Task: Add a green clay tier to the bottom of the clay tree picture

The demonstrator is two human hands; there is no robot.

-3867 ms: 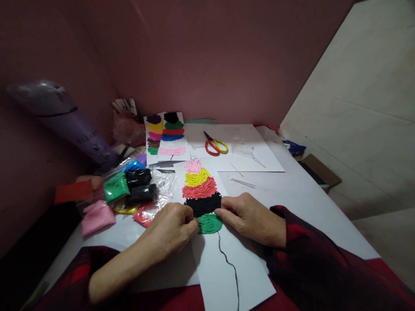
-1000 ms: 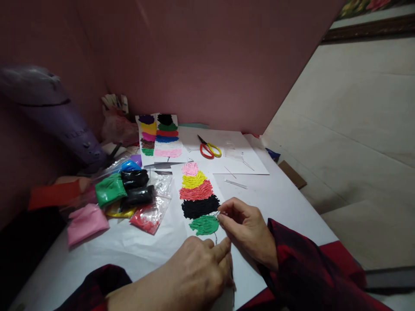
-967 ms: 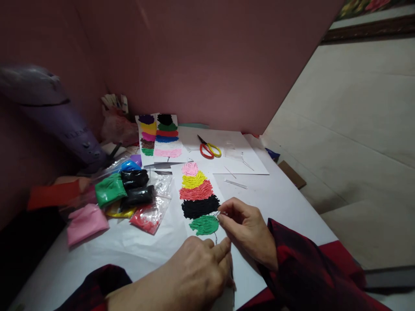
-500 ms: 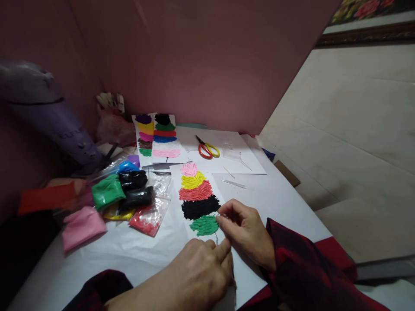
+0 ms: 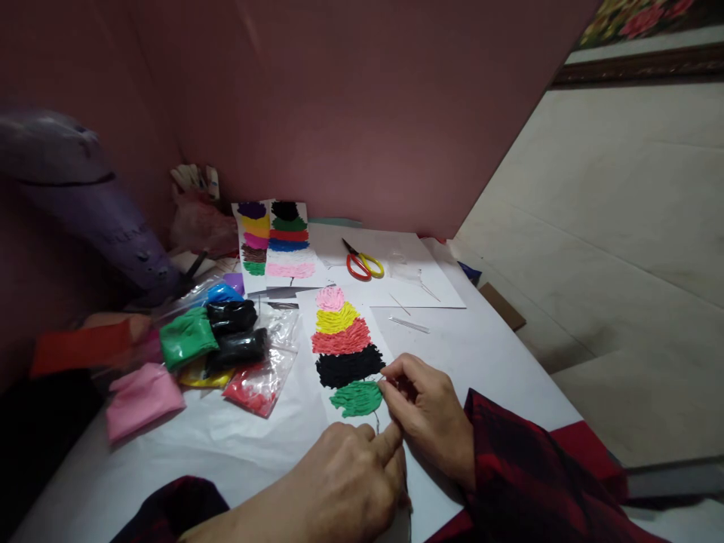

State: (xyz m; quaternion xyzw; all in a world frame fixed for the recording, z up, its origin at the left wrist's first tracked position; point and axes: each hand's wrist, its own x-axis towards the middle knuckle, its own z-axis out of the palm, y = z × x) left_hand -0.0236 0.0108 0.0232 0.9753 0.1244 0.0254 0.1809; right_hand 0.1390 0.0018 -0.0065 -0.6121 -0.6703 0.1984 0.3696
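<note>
A white paper card (image 5: 317,403) carries stacked bands of textured clay. From the top they are pink (image 5: 329,299), yellow (image 5: 338,318), coral red (image 5: 340,337), black (image 5: 349,366) and green (image 5: 356,398). At the right edge of the green band, my right hand (image 5: 427,411) pinches a thin, pin-like tool, mostly hidden by the fingertips. My left hand (image 5: 356,475), fingers curled, presses the lower part of the card and grips its right edge. A dark stem line runs from under the green band towards my left fingers.
Bagged clay lies at left, including green (image 5: 188,337), black (image 5: 237,347), pink (image 5: 144,401) and red (image 5: 252,388). Two finished clay cards (image 5: 289,245) stand behind. Scissors (image 5: 363,265) and a clear stick (image 5: 409,325) lie beyond my right hand. A purple inflated object (image 5: 96,211) leans at left.
The view has shifted very slightly. My right fingertips stay at the green band's edge with almost no movement, and my left hand keeps its place on the card.
</note>
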